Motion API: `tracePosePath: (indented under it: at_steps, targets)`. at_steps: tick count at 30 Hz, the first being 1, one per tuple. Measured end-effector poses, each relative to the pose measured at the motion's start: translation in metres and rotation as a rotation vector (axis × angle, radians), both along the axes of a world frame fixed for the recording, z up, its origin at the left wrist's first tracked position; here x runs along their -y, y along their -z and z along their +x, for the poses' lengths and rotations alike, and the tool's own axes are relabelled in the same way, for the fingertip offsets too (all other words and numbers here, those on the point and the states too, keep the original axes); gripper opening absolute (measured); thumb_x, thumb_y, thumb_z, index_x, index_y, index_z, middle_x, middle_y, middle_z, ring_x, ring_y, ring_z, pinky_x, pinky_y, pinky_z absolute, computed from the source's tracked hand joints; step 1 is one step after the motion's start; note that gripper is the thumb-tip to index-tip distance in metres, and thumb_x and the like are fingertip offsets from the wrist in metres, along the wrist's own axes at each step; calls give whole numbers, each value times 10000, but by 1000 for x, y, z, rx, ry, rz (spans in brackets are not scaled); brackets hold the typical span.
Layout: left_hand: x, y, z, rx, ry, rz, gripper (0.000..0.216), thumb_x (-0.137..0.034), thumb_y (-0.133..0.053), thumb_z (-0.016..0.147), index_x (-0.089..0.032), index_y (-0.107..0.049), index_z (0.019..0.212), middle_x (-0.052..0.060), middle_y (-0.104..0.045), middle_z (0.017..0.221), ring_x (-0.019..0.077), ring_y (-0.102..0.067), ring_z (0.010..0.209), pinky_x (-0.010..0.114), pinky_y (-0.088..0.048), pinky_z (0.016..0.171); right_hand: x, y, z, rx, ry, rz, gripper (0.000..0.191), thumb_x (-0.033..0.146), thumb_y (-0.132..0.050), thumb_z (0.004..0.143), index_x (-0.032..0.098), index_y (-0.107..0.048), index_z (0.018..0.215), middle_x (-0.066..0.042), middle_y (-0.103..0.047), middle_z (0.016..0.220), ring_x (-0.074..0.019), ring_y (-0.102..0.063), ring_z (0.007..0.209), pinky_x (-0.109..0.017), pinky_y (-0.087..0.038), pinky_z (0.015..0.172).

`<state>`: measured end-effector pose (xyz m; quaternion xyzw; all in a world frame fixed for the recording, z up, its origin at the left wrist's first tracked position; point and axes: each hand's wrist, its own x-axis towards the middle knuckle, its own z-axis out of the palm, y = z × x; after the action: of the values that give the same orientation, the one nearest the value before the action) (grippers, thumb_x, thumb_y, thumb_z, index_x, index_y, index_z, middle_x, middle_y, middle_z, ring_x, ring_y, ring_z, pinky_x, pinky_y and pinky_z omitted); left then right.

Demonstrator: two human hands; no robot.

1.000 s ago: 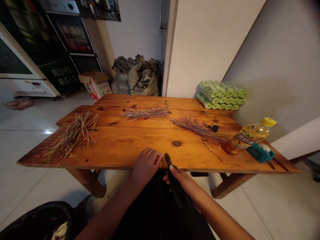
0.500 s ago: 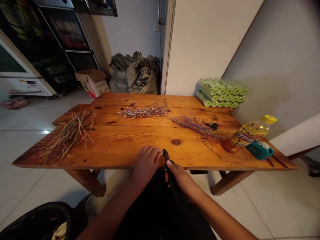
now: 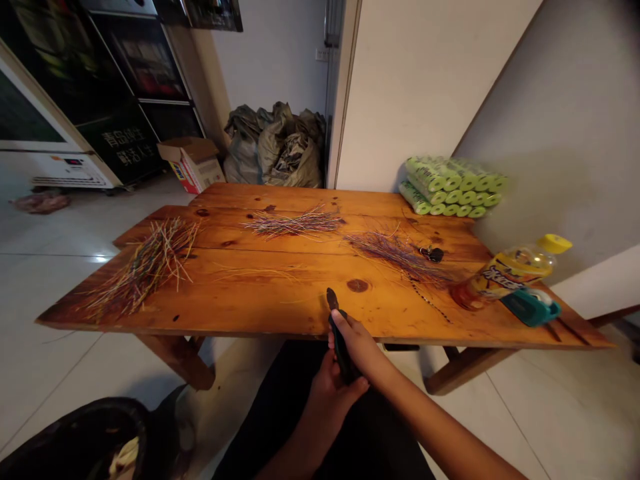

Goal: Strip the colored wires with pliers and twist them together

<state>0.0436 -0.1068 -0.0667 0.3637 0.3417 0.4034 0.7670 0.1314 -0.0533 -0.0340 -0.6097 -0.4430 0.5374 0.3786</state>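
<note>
My right hand (image 3: 357, 347) grips dark-handled pliers (image 3: 337, 330) at the near edge of the wooden table (image 3: 280, 293), jaws pointing away over the wood. Just below the table edge, my left hand (image 3: 327, 393) sits under the right one and touches the lower ends of the plier handles. Three heaps of thin coloured wires lie on the table: a yellow-green heap (image 3: 145, 267) at the left, a mixed heap (image 3: 295, 223) at the back middle, a purple heap (image 3: 395, 253) at the right.
A tipped bottle with a yellow cap (image 3: 510, 270) and a teal object (image 3: 533, 307) lie at the table's right end. Green rolls (image 3: 453, 187) are stacked at the back right. Small dark keys (image 3: 433, 253) lie beside the purple wires. A black bin (image 3: 75, 440) stands at the lower left.
My left hand has left the table top and dropped below the edge to the plier handles. The pliers stay at the near edge in my right hand.
</note>
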Motion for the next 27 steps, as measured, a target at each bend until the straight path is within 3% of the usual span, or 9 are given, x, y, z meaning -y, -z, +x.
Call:
tracePosePath:
  at_steps: [10, 15, 18, 21, 24, 27]
  targets:
    - [-8, -7, -3, -108, 59, 42, 507, -265, -672, 682, -162, -449, 1125, 80, -672, 979, 222, -628, 910, 327, -479, 785, 1, 1, 4, -51, 77, 22, 480, 613, -377, 788, 174, -521, 659, 15, -526, 527, -112, -488, 475, -250, -401, 507]
    - [-17, 1, 0, -95, 59, 61, 524, -256, -685, 675, -171, -440, 1131, 81, -662, 1010, 223, -610, 964, 354, -457, 860, -2, 0, 6, -192, 95, -18, 459, 603, -424, 779, 167, -545, 701, -3, -579, 583, -117, -535, 532, -237, -437, 541]
    - [-26, 3, -2, -116, 61, 86, 507, -275, -693, 667, -166, -464, 1106, 81, -660, 1000, 218, -614, 949, 351, -458, 854, -2, -6, 9, -350, 151, -120, 450, 584, -419, 799, 163, -576, 773, -27, -626, 674, -121, -573, 575, -235, -465, 559]
    - [-33, 0, -11, -243, 89, 108, 420, -357, -638, 709, -151, -505, 1050, 68, -671, 885, 191, -647, 786, 317, -492, 733, -2, -13, 16, -475, 184, -273, 458, 580, -401, 814, 164, -592, 790, -28, -635, 694, -111, -558, 501, -235, -462, 474]
    - [-38, -6, -26, -461, 47, 261, 338, -398, -536, 782, -168, -531, 1029, 29, -655, 755, 159, -630, 635, 288, -490, 627, -3, -18, 26, -602, 188, -328, 454, 553, -405, 831, 147, -609, 816, -52, -663, 767, -123, -600, 576, -240, -493, 506]
    - [-52, -11, -38, -763, -147, 600, 241, -360, -472, 834, -194, -557, 987, 33, -644, 826, 168, -615, 745, 307, -479, 713, -4, -21, 35, -691, 174, -329, 449, 532, -425, 834, 126, -617, 846, -95, -680, 886, -162, -638, 750, -297, -535, 648]
